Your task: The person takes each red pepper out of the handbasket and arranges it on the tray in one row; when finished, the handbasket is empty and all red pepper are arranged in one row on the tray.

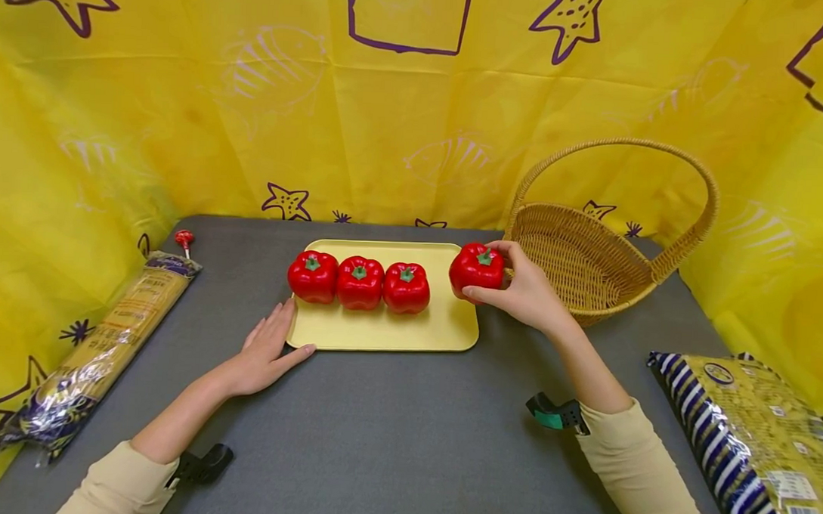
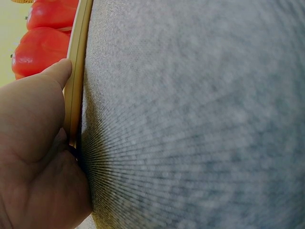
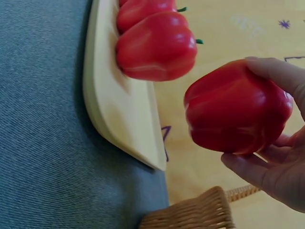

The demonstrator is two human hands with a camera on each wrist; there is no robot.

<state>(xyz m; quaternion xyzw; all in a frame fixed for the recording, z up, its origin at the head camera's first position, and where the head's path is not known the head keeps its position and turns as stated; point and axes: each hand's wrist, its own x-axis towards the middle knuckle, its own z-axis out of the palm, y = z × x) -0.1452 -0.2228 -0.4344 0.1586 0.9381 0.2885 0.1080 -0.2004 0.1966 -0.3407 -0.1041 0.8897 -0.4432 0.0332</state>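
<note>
I can't make out any readable words from here. The striped packet (image 1: pixel 752 443) at my right carries a round badge near its top and white stickers with a barcode near its lower end, but the print on them is too small for me to read. The long pasta bag (image 1: pixel 102 344) at my left has printing along its label, and it is too blurred to read. The yellow backdrop (image 1: pixel 403 113) shows only drawn stars, fish and outlines, no letters or numbers.
</note>
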